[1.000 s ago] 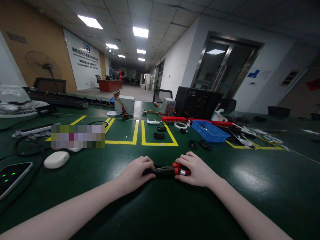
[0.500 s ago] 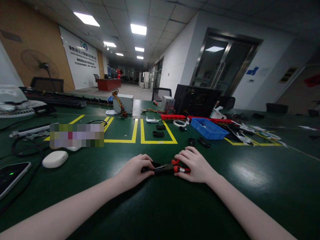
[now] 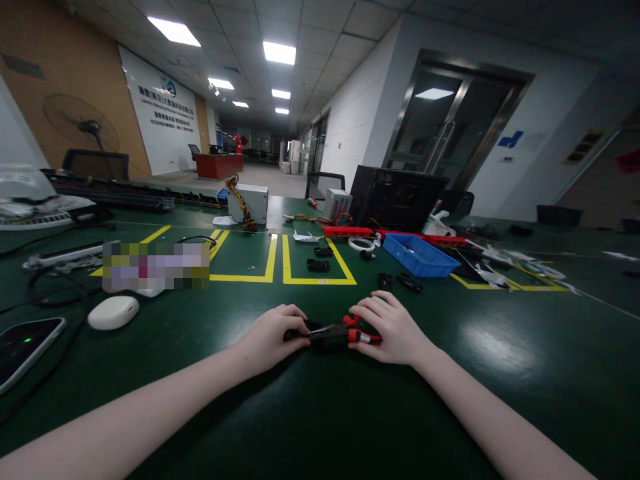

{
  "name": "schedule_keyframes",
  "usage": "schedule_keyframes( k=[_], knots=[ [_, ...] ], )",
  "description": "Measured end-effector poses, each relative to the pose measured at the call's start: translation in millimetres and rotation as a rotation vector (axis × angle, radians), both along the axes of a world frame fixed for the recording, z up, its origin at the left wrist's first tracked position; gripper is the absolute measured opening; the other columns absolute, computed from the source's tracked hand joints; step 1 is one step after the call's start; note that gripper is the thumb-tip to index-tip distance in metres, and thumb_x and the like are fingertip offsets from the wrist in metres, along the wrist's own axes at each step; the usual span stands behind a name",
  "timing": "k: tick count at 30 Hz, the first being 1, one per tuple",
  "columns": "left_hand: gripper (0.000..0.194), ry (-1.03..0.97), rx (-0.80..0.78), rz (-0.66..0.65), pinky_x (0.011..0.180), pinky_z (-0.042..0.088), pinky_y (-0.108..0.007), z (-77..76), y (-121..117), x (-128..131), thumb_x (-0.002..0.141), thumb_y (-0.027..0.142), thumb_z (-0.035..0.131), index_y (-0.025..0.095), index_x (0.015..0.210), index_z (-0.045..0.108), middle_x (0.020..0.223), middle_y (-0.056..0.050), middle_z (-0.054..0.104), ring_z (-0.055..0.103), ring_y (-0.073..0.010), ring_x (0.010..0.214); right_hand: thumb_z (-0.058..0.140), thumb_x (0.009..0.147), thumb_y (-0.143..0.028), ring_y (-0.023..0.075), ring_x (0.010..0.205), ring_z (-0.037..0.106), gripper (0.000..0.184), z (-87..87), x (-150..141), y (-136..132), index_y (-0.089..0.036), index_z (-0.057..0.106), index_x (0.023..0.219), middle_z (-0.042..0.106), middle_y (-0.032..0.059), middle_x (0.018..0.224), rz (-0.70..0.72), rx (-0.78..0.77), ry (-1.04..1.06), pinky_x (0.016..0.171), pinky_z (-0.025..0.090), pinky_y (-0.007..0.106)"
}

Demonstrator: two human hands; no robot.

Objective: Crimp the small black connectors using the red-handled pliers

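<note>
My right hand [image 3: 387,327] is closed round the red handles of a pair of pliers [image 3: 345,333] that rests low on the green table [image 3: 500,360]. The pliers' jaws point left toward my left hand [image 3: 273,333]. That hand pinches a small black part [image 3: 296,331] where the jaws meet it. Both hands rest on the table near its front middle, close together. Most of the black part is hidden under my fingers.
Several small black parts [image 3: 319,265] lie inside and beside yellow floor-tape boxes. A blue tray [image 3: 417,255], red strips [image 3: 347,231], a black computer case [image 3: 395,200] and a power supply [image 3: 249,203] stand behind. At left lie a white case [image 3: 113,312], a phone [image 3: 23,343] and cables.
Both hands and the pliers have kept their grip and place; only the view has shifted slightly.
</note>
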State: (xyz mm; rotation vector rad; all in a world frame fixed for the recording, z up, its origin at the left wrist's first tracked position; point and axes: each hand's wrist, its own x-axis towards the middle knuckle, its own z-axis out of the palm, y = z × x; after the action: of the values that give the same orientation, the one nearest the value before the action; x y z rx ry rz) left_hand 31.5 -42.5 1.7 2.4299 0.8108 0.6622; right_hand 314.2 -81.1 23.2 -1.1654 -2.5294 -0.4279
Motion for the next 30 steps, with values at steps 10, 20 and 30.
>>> schedule_keyframes(
  k=[10,20,30],
  knots=[
    [0.004,-0.017,-0.02,-0.006,0.088,0.049,-0.038,0.7,-1.2,0.2,0.084,0.02,0.067,0.019,0.087,0.069,0.108,-0.005,0.063,0.06,-0.0218,0.099,0.061,0.08,-0.053,0.0236,0.085,0.059,0.045,-0.1,-2.5,-2.2,-0.016,0.063,0.105,0.066,0.0109,0.095,-0.03,-0.015,-0.024,0.085,0.039,0.043],
    [0.012,-0.026,-0.03,-0.004,0.088,0.05,-0.035,4.4,-2.4,-1.7,0.09,0.024,0.06,0.02,0.096,0.069,0.107,-0.004,0.066,0.062,-0.0197,0.097,0.063,0.079,-0.05,0.0189,0.078,0.057,0.042,1.1,-4.0,0.2,-0.016,0.062,0.103,0.066,0.007,0.091,-0.053,-0.152,-0.003,0.079,0.039,0.037],
    [0.01,-0.011,0.152,0.022,0.09,0.049,-0.039,0.0,-2.2,1.9,0.088,0.017,0.06,0.02,0.087,0.069,0.112,-0.005,0.067,0.061,-0.0213,0.101,0.061,0.08,-0.05,0.0184,0.077,0.057,0.039,2.4,-6.4,-0.7,-0.018,0.062,0.102,0.065,0.0061,0.088,-0.058,-0.186,-0.011,0.078,0.038,0.036]
  ],
)
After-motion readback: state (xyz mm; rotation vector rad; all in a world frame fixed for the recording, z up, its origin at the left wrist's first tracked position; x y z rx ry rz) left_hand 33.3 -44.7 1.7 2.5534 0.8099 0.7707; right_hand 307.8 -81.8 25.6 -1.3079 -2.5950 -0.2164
